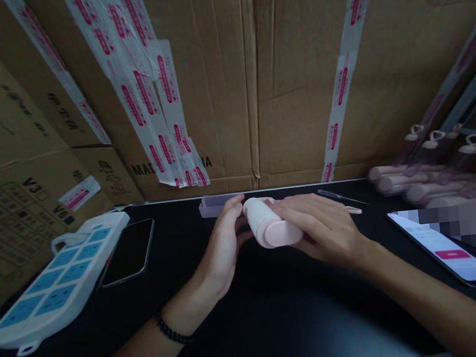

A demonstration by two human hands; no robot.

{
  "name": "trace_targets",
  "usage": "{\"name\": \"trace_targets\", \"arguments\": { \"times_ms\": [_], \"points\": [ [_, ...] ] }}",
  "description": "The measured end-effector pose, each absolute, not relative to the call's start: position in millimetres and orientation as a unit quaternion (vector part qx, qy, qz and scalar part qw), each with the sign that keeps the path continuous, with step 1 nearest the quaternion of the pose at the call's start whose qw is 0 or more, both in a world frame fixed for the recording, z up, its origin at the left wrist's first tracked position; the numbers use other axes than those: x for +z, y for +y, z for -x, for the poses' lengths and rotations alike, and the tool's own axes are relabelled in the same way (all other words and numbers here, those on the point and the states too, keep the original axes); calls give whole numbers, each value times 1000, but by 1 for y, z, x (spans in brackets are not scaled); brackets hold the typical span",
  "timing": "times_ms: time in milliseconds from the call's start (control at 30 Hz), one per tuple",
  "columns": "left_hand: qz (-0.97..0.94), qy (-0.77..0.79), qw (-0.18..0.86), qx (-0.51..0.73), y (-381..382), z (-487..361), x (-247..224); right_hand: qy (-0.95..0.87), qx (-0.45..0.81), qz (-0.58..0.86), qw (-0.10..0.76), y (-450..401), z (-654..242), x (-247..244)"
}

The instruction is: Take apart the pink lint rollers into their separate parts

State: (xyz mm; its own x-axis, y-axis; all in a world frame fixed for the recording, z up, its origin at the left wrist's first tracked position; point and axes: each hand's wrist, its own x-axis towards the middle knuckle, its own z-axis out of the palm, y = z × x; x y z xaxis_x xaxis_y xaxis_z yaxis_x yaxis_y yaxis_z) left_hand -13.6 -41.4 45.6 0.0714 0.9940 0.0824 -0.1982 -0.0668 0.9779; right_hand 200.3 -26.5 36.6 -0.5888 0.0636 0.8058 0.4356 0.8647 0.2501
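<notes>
A pale pink and white rounded device (pixel 270 226) is held above the black table, its rounded end facing me. My right hand (pixel 327 226) is wrapped round its right side, fingers over the top. My left hand (pixel 225 241) is at the device's left side, fingers stretched out and pointing away, the thumb side up. Part of the left fingers is hidden behind the device. Just beyond my left hand sits a small lilac tray (pixel 212 208). A thin screwdriver-like tool (pixel 341 197) lies behind my right hand.
At the left are a white power strip (pixel 58 280) with blue sockets and a dark phone (pixel 131 253). A lit phone (pixel 447 248) and several pink devices with looped straps (pixel 423 180) are at the right. Cardboard boxes (pixel 221 90) wall the table's back and left.
</notes>
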Motion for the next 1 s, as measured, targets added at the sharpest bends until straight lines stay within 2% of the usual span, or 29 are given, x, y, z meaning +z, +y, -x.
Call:
{"name": "trace_targets", "arguments": {
  "times_ms": [67, 133, 233, 733, 1000],
  "points": [
    [-655, 351, 344, 573, -41, 21, 45, -855, -188, 174, 450, -25, -205, 40],
    [-799, 267, 163, 514, -42, 25, 47, -850, -152, 193, 466, -25, -207, 43],
    [-864, 230, 41, 446, -43, 23, 52, -847, -98, 204, 480, -30, -207, 47],
    [-862, 259, 39, 434, -40, 21, 50, -828, 49, 226, 512, -41, -197, 43],
    [-887, 248, -74, 383, -38, 33, 62, -858, -6, 179, 482, -40, -214, 62]
  ]
}}
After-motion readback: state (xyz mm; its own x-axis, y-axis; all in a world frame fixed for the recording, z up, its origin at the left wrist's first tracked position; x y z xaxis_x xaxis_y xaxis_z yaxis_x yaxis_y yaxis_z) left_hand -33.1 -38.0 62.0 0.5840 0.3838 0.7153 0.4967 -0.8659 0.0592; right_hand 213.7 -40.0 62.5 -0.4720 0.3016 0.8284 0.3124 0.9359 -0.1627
